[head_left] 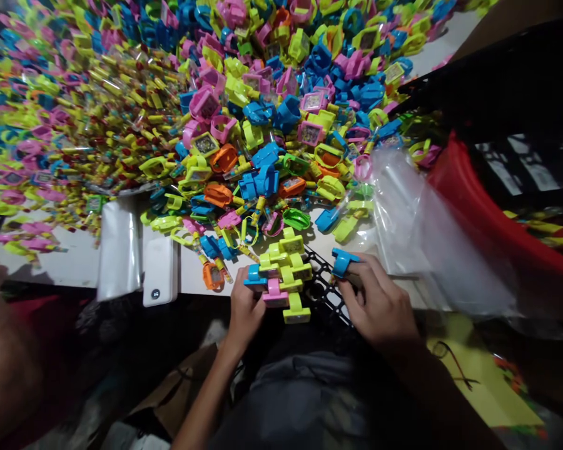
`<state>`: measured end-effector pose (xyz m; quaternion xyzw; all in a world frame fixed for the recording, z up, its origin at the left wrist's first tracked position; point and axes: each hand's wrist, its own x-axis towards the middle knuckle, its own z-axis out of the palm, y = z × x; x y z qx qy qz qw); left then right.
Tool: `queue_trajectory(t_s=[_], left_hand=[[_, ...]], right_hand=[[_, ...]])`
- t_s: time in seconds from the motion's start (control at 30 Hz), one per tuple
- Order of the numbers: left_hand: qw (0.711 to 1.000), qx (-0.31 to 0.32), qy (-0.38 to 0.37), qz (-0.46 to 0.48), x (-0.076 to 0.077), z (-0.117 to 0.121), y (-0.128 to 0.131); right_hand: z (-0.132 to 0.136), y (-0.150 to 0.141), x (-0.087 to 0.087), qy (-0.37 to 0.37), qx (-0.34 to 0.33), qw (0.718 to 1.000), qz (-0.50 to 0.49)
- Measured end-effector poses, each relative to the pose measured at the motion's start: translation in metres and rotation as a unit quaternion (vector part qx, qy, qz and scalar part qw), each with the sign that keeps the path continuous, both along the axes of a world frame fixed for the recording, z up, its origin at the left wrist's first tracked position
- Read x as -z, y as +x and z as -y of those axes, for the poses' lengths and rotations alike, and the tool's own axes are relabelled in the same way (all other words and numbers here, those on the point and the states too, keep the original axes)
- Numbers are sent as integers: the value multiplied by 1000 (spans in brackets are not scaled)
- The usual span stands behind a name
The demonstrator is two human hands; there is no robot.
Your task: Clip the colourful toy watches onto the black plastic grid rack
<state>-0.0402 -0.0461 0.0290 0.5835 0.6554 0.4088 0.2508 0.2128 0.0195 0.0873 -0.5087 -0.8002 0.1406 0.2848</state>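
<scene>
Toys point(258, 119) smothered the white table's point(75, 256) far side! Left hand point(244, 305) clasped a watch bunch point(284, 269), fingertips hidden; right hand point(387, 306) pinched one blue watch point(341, 264). Steady, level support suited that bunch.

No text can be read for certain: 1 dark round display point(156, 294) on the white power bank point(159, 265), left of centre, shows tiny, unclear characters.
</scene>
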Motion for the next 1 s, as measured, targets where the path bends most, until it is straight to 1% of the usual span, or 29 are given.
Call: queue_trajectory(t_s=[0.1, 0.13, 0.2, 0.23, 0.3, 0.37, 0.4, 0.47, 0.57, 0.63, 0.7, 0.77, 0.93, 1.0], left_hand=[[1000, 5, 3, -9, -1, 0, 1], [1000, 7, 3, -12, -1, 0, 1], [1000, 8, 3, -18, -2, 0, 0], [1000, 9, 4, -19, -2, 0, -1], [1000, 12, 6, -19, -1, 0, -1], [1000, 14, 7, -15, 0, 0, -2], [1000, 14, 8, -12, 0, 0, -2], [1000, 11, 8, -6, 1, 0, -3], [1000, 11, 6, 2, 2, 0, -3], [1000, 12, 4, 4, 2, 0, -3], [1000, 10, 3, 3, 3, 0, -3], [1000, 4, 1, -2, 3, 0, -3], [1000, 5, 1, -15, 3, -1, -3], [1000, 8, 1, -17, 3, -1, -3]], right_hand=[[4, -7, 15, -3, -15, 998, -62], [5, -10, 19, -20, -13, 995, -94], [6, -13, 27, -76, 17, 981, -177], [7, -14, 29, -111, 38, 967, -225], [6, -15, 32, -177, 63, 930, -316], [4, -14, 30, -233, 58, 895, -376], [4, -13, 29, -257, 52, 883, -390], [5, -11, 27, -300, 41, 869, -390], [10, -11, 27, -343, 22, 865, -366], [13, -13, 28, -334, 18, 869, -365], [15, -16, 30, -310, 12, 873, -377], [17, -18, 31, -302, -6, 872, -385], [17, -19, 31, -345, -56, 871, -345], [16, -19, 29, -341, -67, 877, -331]])
